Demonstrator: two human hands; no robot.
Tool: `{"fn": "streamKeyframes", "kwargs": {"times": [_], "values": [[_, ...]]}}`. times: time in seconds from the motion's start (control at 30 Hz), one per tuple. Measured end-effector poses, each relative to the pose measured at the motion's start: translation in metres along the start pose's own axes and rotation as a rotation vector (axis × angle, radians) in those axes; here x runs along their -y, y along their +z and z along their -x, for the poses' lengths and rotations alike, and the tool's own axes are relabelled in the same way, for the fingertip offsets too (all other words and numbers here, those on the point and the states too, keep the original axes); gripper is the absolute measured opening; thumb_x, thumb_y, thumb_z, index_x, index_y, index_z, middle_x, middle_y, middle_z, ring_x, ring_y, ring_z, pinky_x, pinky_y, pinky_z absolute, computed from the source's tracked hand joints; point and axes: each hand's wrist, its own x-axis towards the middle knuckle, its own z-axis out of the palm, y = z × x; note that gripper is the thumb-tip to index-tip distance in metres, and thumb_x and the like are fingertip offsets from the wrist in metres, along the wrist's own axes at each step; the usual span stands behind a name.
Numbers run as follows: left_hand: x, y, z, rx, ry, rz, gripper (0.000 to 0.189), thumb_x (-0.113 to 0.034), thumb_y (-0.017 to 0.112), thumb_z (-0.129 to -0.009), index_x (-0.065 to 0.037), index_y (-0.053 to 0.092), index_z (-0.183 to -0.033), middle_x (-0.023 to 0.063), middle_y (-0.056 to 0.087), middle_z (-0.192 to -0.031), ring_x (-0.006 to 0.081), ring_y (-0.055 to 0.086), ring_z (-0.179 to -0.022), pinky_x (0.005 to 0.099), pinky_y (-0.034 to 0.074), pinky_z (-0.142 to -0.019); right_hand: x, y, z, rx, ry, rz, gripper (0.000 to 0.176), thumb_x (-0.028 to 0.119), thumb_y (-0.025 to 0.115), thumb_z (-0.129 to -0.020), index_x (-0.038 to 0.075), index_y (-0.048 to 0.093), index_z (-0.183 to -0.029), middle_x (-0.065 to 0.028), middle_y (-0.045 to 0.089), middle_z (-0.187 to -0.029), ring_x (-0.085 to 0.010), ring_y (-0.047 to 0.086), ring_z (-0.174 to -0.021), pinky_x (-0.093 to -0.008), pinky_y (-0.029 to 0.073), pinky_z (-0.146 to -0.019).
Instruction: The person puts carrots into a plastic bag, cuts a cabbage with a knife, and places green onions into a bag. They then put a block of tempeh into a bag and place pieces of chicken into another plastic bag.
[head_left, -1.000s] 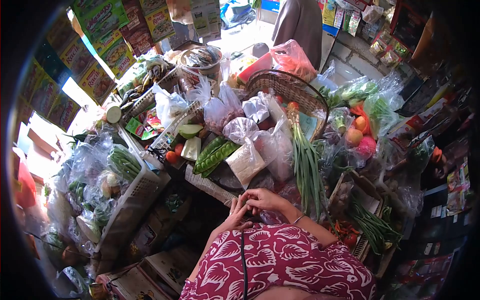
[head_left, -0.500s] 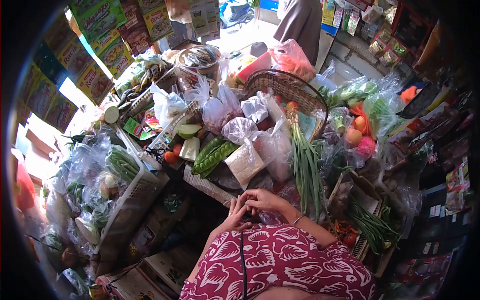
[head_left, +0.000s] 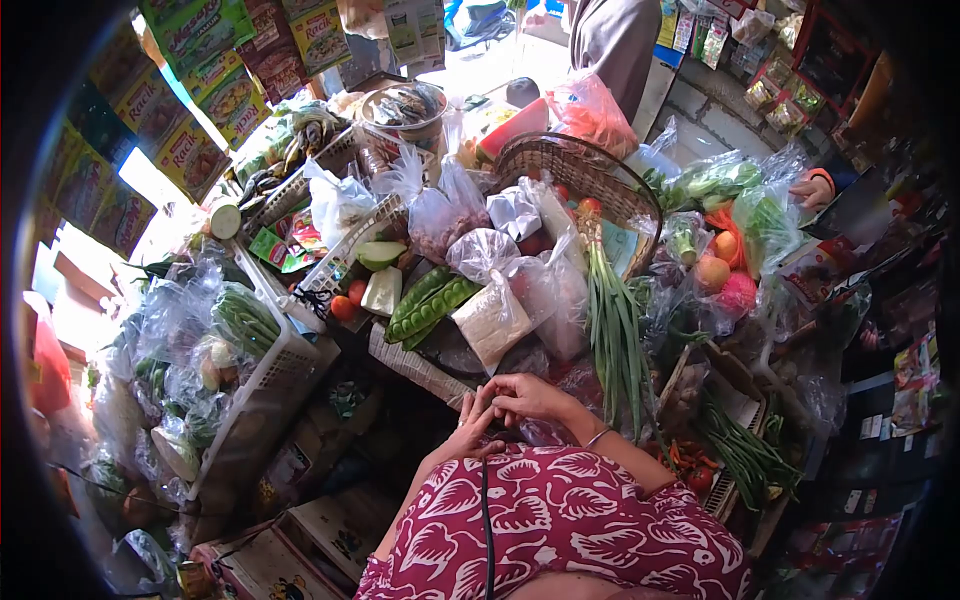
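My left hand [head_left: 464, 432] and my right hand [head_left: 530, 397] meet in front of my red-and-white leaf-print clothing [head_left: 560, 500]. Their fingers are bent and pressed together; anything between them is too small or hidden to make out. Just beyond the fingertips lies a plastic bag with a pale block [head_left: 493, 328] inside. Long green pods [head_left: 430, 305] are to its left. A bunch of spring onions [head_left: 612, 335] hangs down to the right of it, near my right forearm.
A white crate [head_left: 262, 395] of bagged vegetables stands at left. Behind are a wicker basket [head_left: 525, 150] and a bowl of fish [head_left: 402, 108]. Seasoning packets [head_left: 205, 40] hang upper left. Another person's hand [head_left: 815, 190] is by bagged greens [head_left: 768, 225]; a grey-clad person [head_left: 615, 50] stands at the back.
At the right, the other person's hand has come into view beside the bagged greens, where mainly an orange cuff showed before. The view has shifted slightly. My hands stay together.
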Motion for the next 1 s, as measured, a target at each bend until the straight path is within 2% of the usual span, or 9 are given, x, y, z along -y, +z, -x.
{"fn": "streamKeyframes", "kwargs": {"times": [0.43, 0.53, 0.6, 0.67, 0.73, 0.77, 0.8, 0.87, 1.0], "values": [[0.005, 0.003, 0.001, 0.004, -0.015, 0.000, 0.081, -0.042, 0.060, -0.078, -0.012, 0.016, -0.139, 0.0215, -0.004, -0.144, 0.0386, -0.008, -0.133, 0.0539, 0.000, -0.105, -0.003, 0.000, 0.001, 0.051, 0.034, 0.031, 0.023, 0.012, 0.051, -0.086, 0.003, 0.053, -0.108, -0.0010, 0.058, -0.074, -0.0065, 0.056, -0.062, -0.0208, 0.047, -0.056], [-0.007, -0.004, 0.007, 0.039, -0.116, -0.024, 0.076, -0.041, 0.059, -0.080, -0.015, 0.018, -0.139, 0.0196, -0.004, -0.145, 0.0397, -0.007, -0.132, 0.0535, 0.006, -0.105, 0.013, 0.006, 0.009, -0.050, -0.027, 0.009, 0.016, 0.009, 0.052, -0.083, 0.002, 0.057, -0.097, -0.0037, 0.059, -0.073, -0.0080, 0.057, -0.059, -0.0212, 0.046, -0.054], [-0.015, -0.014, 0.008, 0.039, -0.171, 0.100, 0.070, -0.037, 0.058, -0.082, -0.014, 0.022, -0.138, 0.0176, -0.002, -0.145, 0.0401, -0.004, -0.132, 0.0502, 0.012, -0.106, 0.065, 0.008, 0.036, -0.110, -0.241, 0.190, 0.014, 0.009, 0.058, -0.082, 0.001, 0.060, -0.094, -0.0037, 0.061, -0.076, -0.0071, 0.056, -0.065, -0.0211, 0.046, -0.060], [-0.030, -0.024, 0.008, 0.007, -0.206, 0.132, 0.066, -0.034, 0.058, -0.083, -0.014, 0.025, -0.137, 0.0166, 0.002, -0.146, 0.0399, -0.001, -0.132, 0.0472, 0.017, -0.106, 0.122, -0.007, 0.063, -0.289, -0.447, 0.391, 0.010, 0.009, 0.060, -0.080, 0.001, 0.062, -0.085, -0.0041, 0.061, -0.074, -0.0080, 0.056, -0.062, -0.0227, 0.046, -0.059], [-0.031, -0.024, 0.010, 0.007, -0.214, 0.162, 0.065, -0.033, 0.057, -0.083, -0.013, 0.026, -0.137, 0.0162, 0.003, -0.146, 0.0396, 0.001, -0.133, 0.0473, 0.018, -0.105, 0.174, -0.044, 0.079, -0.472, -0.330, 0.354, 0.010, 0.009, 0.062, -0.079, 0.003, 0.063, -0.087, -0.0025, 0.061, -0.075, -0.0061, 0.055, -0.069, -0.0229, 0.046, -0.061], [-0.033, -0.025, 0.010, 0.008, -0.209, 0.171, 0.065, -0.033, 0.057, -0.083, -0.013, 0.026, -0.137, 0.0162, 0.003, -0.146, 0.0396, 0.001, -0.133, 0.0473, 0.018, -0.105, 0.178, -0.076, 0.067, -0.691, -0.498, 0.540, 0.009, 0.009, 0.061, -0.080, 0.004, 0.063, -0.088, -0.0002, 0.060, -0.074, -0.0046, 0.053, -0.067, -0.0212, 0.045, -0.060], [-0.036, -0.027, 0.010, 0.007, -0.205, 0.148, 0.064, -0.032, 0.057, -0.084, -0.013, 0.026, -0.136, 0.0165, 0.004, -0.145, 0.0398, 0.002, -0.132, 0.0472, 0.019, -0.105, 0.210, -0.095, 0.055, -0.738, -0.636, 0.502, 0.011, 0.011, 0.061, -0.081, 0.005, 0.062, -0.090, 0.0021, 0.059, -0.072, -0.0033, 0.051, -0.063, -0.0191, 0.042, -0.057], [-0.037, -0.028, 0.011, 0.003, -0.197, 0.132, 0.063, -0.032, 0.056, -0.084, -0.013, 0.027, -0.136, 0.0167, 0.005, -0.145, 0.0400, 0.004, -0.132, 0.0471, 0.020, -0.105, 0.242, -0.156, 0.027, -0.905, -0.636, 0.514, 0.011, 0.013, 0.061, -0.081, 0.004, 0.064, -0.087, 0.0026, 0.058, -0.070, -0.0035, 0.051, -0.062, -0.0184, 0.042, -0.058], [-0.035, -0.031, 0.013, -0.040, -0.164, 0.183, 0.063, -0.029, 0.057, -0.083, -0.012, 0.027, -0.136, 0.0166, 0.009, -0.145, 0.0402, 0.007, -0.132, 0.0463, 0.022, -0.104, 0.292, -0.252, -0.034, -1.064, -0.800, 0.465, 0.020, 0.013, 0.059, -0.082, 0.002, 0.064, -0.098, -0.0007, 0.063, -0.084, -0.0069, 0.056, -0.077, -0.0196, 0.043, -0.070]]}}
